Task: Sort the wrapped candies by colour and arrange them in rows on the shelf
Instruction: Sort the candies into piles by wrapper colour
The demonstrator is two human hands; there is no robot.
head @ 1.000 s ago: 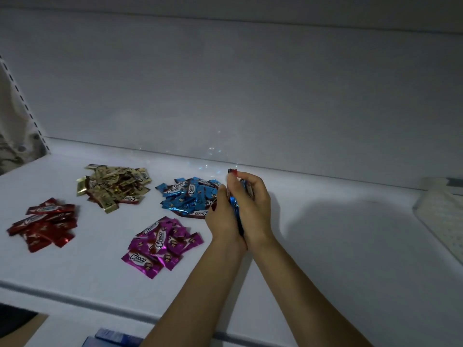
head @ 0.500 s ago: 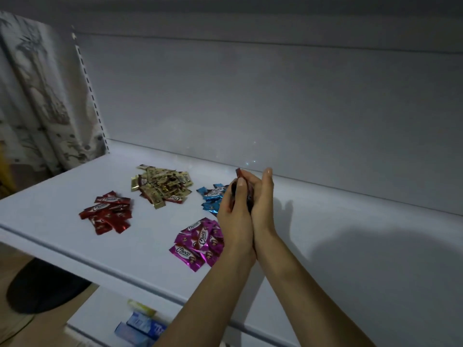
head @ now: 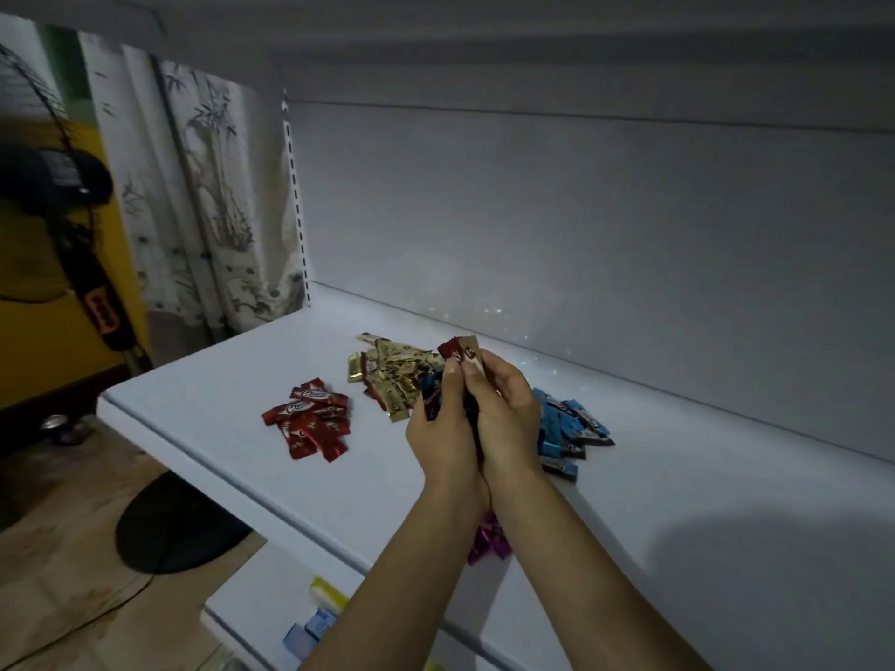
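Nearest: purple candies [head: 489,537] on the shelf [head: 678,501], partly hidden under the wrists. Next: left hand [head: 443,428] and right hand [head: 508,418], fingers curled round a mixed bundle [head: 460,351], red and gold ends protruding. Beyond: red pile [head: 312,423] left, blue pile [head: 566,423] right, gold pile [head: 387,372] farthest.

- Dim, bluish light; the shelf [head: 218,404] is brightest toward its left back corner.
- A soft shadow darkens its right front corner.
- Straight lines bow at the frame edges.
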